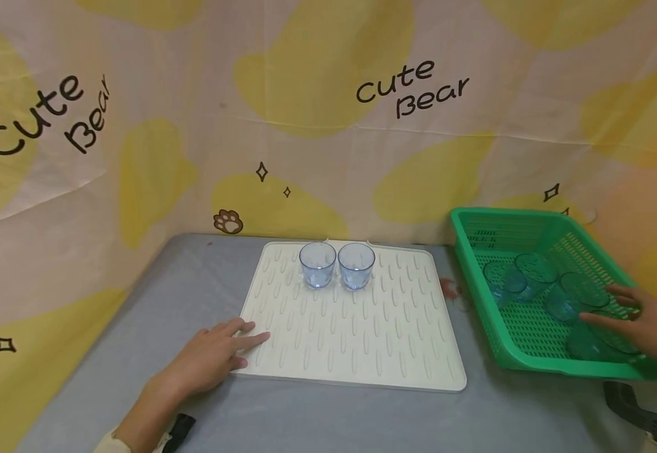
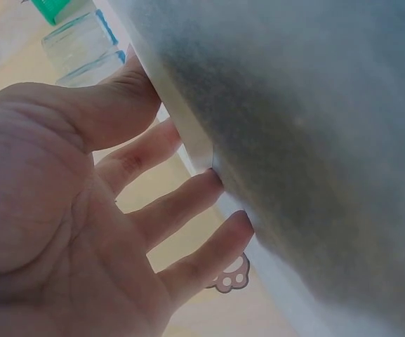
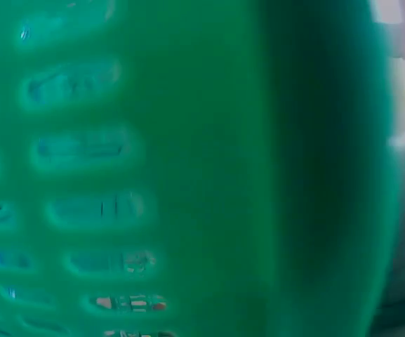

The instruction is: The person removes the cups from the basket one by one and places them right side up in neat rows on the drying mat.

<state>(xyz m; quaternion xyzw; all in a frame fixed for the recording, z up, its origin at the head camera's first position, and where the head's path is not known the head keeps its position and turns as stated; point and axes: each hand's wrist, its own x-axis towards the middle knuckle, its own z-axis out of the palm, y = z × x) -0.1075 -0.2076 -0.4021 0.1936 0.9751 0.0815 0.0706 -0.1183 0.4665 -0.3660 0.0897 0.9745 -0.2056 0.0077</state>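
Note:
Two clear bluish glasses, a left glass (image 1: 318,267) and a right glass (image 1: 356,267), stand side by side near the back of a white ridged mat (image 1: 351,352). My left hand (image 1: 212,352) rests at the mat's front left corner with fingers spread; the left wrist view shows its fingertips (image 2: 238,226) against the mat's edge. Over the right side of a green plastic basket (image 1: 510,352), my right hand (image 1: 648,324) hovers with thumb and fingers apart, close to the glasses inside. Several glasses (image 1: 561,305) lie in that basket. The basket wall hides the right hand in its wrist view.
A grey cloth (image 1: 396,421) covers the table under mat and basket. Behind hangs a patterned yellow and pale curtain (image 1: 317,75), which also runs along the left side. The basket's left rim (image 1: 478,296) rises between the mat and the glasses inside.

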